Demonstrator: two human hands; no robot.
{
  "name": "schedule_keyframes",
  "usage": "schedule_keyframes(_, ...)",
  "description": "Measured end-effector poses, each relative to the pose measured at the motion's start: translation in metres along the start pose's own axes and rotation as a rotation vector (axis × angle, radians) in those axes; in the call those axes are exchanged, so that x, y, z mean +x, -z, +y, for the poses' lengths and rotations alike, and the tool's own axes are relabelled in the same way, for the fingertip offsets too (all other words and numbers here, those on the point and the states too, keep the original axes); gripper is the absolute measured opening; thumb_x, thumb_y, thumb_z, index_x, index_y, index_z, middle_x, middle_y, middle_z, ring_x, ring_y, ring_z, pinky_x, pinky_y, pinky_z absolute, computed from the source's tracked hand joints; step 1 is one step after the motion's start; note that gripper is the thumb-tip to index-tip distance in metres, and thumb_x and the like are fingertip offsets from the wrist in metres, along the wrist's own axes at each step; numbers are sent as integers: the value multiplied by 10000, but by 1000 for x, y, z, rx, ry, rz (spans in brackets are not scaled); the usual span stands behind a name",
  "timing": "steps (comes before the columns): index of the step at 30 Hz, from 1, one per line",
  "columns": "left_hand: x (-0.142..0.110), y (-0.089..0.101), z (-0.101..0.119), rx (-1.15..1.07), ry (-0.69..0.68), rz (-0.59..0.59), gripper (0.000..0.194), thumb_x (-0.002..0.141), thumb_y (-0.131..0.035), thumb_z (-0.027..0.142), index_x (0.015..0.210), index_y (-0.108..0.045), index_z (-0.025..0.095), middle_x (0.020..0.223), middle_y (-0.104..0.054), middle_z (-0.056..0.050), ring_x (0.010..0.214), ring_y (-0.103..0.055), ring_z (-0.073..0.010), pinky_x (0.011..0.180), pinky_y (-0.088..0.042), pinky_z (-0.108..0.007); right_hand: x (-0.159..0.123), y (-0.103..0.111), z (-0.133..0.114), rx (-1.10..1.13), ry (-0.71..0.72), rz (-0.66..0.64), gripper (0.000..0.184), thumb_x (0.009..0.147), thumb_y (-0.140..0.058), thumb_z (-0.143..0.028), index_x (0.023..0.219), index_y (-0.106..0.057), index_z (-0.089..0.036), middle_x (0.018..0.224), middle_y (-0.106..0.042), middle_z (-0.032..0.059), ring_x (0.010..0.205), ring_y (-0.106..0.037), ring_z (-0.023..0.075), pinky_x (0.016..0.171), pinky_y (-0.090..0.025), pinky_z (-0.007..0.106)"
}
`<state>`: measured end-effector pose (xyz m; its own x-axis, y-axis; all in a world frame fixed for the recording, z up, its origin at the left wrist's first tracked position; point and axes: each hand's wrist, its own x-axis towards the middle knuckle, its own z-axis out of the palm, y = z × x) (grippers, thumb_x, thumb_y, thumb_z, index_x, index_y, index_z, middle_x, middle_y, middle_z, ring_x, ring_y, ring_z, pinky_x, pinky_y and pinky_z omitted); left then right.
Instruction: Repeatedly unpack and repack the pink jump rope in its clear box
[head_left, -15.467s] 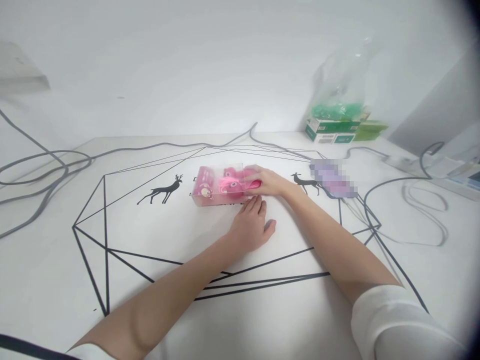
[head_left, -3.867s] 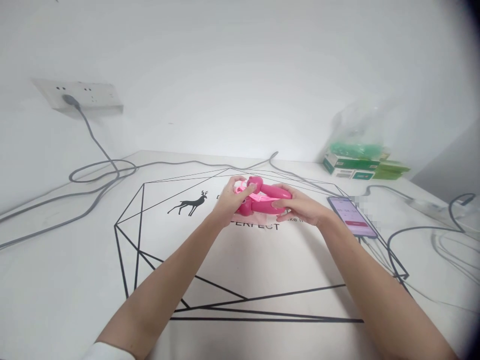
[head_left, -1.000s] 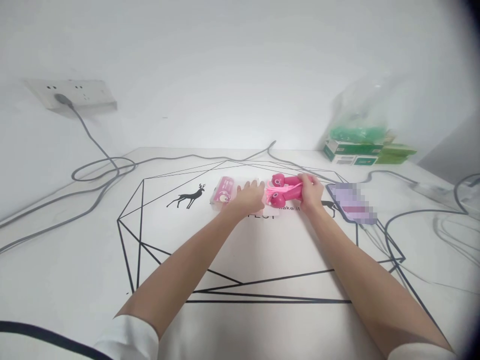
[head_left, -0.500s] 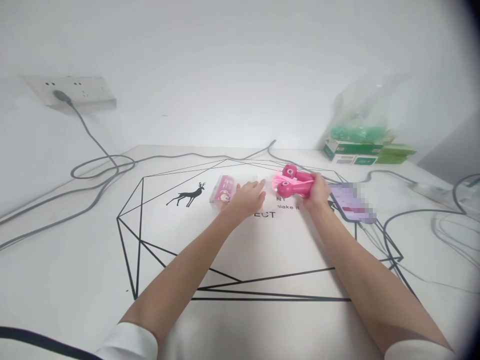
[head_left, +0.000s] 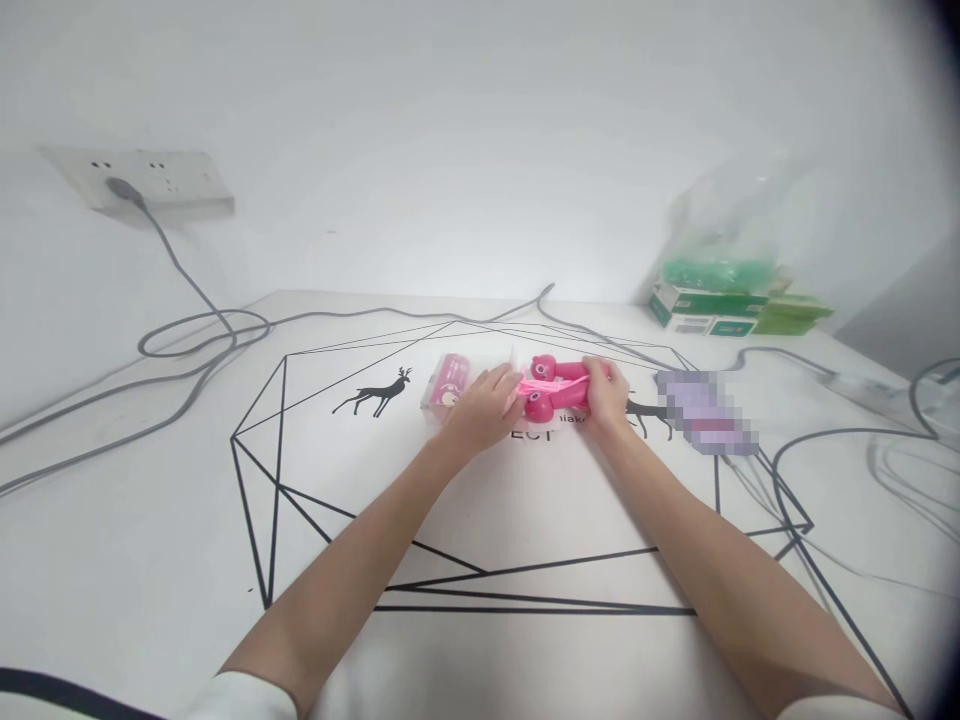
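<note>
My right hand [head_left: 607,390] is closed around the two handles of a pink jump rope [head_left: 559,370]. The handles lie side by side, their round ends with eye-like markings pointing left, and the pink cord is bundled between them. A clear plastic box [head_left: 433,395] with a pink printed label lies on its side on the table. My left hand [head_left: 486,405] lies over the box and holds it, its fingers reaching to the box's right end. The handles' round ends are right at that end, close to my left fingertips. My left hand hides part of the box.
A phone [head_left: 705,410], partly blurred, lies right of my right hand. Grey cables [head_left: 337,313] run along the back and sides of the table [head_left: 525,510]. Green and white boxes [head_left: 709,300] with a clear bag [head_left: 727,240] on top stand at the back right.
My right hand has moved left with the jump rope, bringing its round ends to the box's right end. My left hand has stayed on the box, shifting slightly.
</note>
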<state>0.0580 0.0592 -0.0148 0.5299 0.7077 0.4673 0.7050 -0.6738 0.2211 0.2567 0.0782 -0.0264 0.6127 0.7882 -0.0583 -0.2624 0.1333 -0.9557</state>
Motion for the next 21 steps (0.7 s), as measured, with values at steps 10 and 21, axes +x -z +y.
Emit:
schedule_keyframes(10,-3,15,1,-125,119,-84,433,983,-445,405,1360,-477,195,1483,-463,-117,1379,-434,-291,1044,-491,-414,-5,-4,7,7,-52,-125,228,681,-710,-345,846,-629,-209,753,-657,-28,669,-613,144,550,-484,235)
schedule_keyframes(21,-1,20,-1,-171,137,-128,534,990,-452,446,1468,-379,219,1515,-424,-106,1384,-426,-296,1038,-494,-407,-10,-5,6,-22,-77,-238,263,661,-730,-362,854,-644,-205,772,-680,-7,616,-595,149,458,-433,228)
